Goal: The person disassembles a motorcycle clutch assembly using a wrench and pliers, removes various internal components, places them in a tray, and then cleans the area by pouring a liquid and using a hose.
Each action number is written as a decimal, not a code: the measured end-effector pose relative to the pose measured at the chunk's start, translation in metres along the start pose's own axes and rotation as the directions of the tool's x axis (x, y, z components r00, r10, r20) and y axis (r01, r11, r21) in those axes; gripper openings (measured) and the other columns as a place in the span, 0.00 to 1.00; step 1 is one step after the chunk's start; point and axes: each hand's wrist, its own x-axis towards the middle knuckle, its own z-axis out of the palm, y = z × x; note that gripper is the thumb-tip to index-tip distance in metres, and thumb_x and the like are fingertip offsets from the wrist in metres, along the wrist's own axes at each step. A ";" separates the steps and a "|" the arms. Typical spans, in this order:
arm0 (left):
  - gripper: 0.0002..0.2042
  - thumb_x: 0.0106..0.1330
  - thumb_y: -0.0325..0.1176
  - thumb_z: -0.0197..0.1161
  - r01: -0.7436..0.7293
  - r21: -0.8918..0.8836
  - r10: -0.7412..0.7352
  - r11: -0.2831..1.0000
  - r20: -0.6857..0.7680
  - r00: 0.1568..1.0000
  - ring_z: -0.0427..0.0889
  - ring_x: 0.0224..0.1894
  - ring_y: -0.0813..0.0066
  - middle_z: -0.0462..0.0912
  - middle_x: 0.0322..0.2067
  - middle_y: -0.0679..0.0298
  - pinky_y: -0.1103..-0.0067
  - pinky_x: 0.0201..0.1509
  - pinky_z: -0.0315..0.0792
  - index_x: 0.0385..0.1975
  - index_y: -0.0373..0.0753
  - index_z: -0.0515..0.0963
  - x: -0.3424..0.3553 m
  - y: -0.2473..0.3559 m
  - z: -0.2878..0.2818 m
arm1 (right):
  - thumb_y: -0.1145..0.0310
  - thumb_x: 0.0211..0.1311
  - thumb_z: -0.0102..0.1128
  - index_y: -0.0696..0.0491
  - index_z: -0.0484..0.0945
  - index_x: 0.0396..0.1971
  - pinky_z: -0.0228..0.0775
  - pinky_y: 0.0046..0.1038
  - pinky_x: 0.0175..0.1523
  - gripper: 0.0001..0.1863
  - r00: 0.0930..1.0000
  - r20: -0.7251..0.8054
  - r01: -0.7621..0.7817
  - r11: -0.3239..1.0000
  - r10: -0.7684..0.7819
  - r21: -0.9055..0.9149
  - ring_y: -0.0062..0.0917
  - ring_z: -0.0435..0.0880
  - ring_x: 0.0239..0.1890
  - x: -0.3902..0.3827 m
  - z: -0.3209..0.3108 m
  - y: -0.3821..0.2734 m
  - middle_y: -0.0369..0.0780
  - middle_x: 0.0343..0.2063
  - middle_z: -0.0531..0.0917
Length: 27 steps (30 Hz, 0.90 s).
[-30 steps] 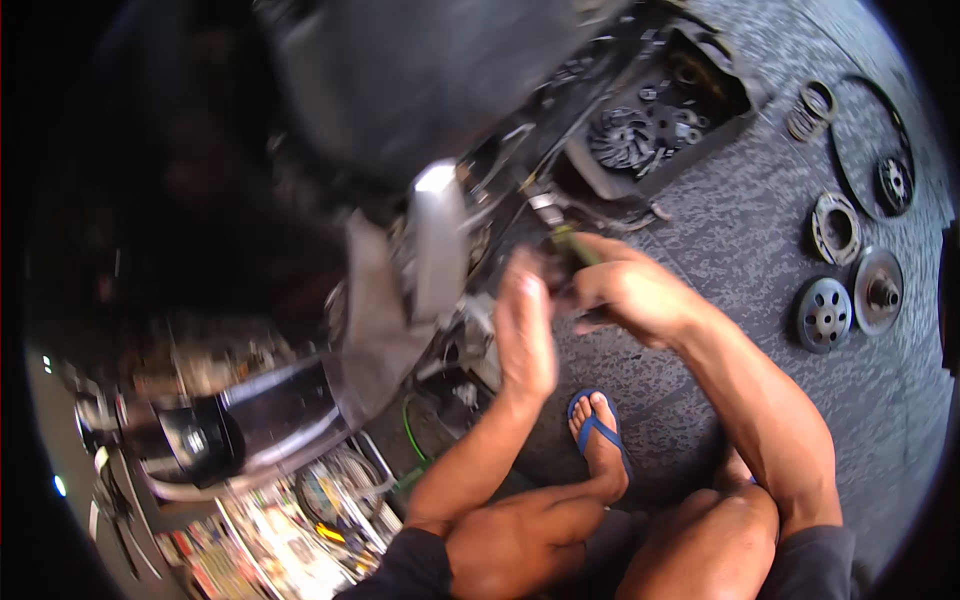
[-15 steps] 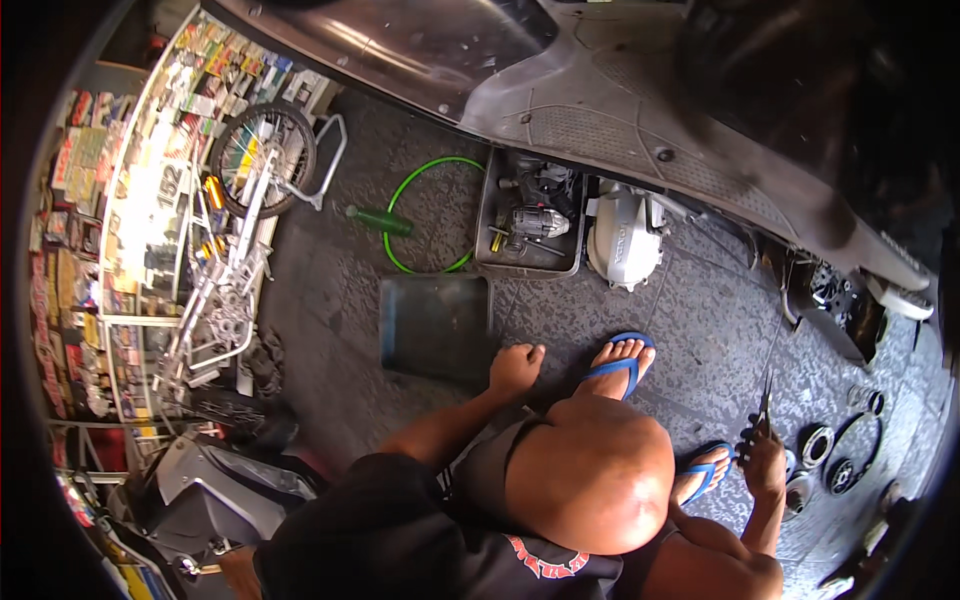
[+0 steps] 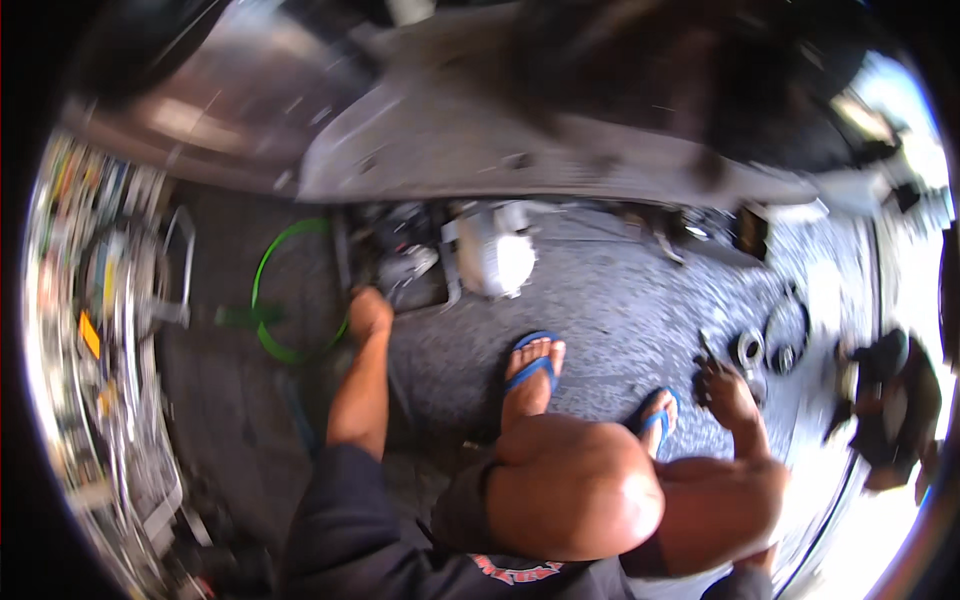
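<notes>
My left hand reaches forward to the near left corner of a metal tray holding a power tool and other tools. Its fingers are smeared by motion, so whether they touch or grip the tray is unclear. A green ring of hose or cable lies beside that hand. My right hand is low at the right, near my sandalled foot, closed around slim pointed pliers. A dark knobbly part shows at its fingers, too blurred to name. Just beyond this hand lie a metal ring and a belt.
A scooter body spans the far side. A silvery engine cover stands right of the tool tray. A green bottle lies at left, with a metal frame and shelves beyond. Another person is at far right.
My left hand has moved forward from beside my knee to the tool tray. My right hand still holds the pliers. The view has swung right, bringing the other person into sight.
</notes>
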 end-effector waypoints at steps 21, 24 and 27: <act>0.15 0.60 0.38 0.60 -0.125 -0.054 0.127 0.991 0.021 0.992 0.82 0.51 0.48 0.85 0.44 0.47 0.66 0.57 0.74 0.39 0.32 0.84 -0.011 0.024 0.006 | 0.59 0.55 0.56 0.49 0.65 0.67 0.71 0.29 0.43 0.36 0.983 -0.137 0.092 0.324 0.119 0.942 0.23 0.78 0.41 0.012 0.010 -0.018 0.35 0.44 0.77; 0.17 0.61 0.35 0.59 0.055 -0.170 -0.055 0.984 0.003 0.998 0.84 0.51 0.52 0.84 0.48 0.47 0.70 0.57 0.74 0.45 0.31 0.81 -0.012 0.046 0.030 | 0.59 0.54 0.57 0.50 0.64 0.68 0.72 0.28 0.42 0.37 0.967 -0.166 0.095 0.331 0.194 0.939 0.23 0.77 0.41 0.003 0.011 -0.006 0.35 0.44 0.77; 0.19 0.60 0.34 0.61 0.026 -0.029 -0.030 0.999 -0.133 0.991 0.85 0.49 0.52 0.85 0.46 0.46 0.69 0.54 0.76 0.49 0.28 0.78 0.081 -0.102 -0.034 | 0.59 0.55 0.57 0.51 0.63 0.69 0.73 0.29 0.43 0.38 0.994 -0.104 0.095 0.218 0.028 0.971 0.24 0.77 0.42 0.021 0.020 -0.021 0.35 0.45 0.77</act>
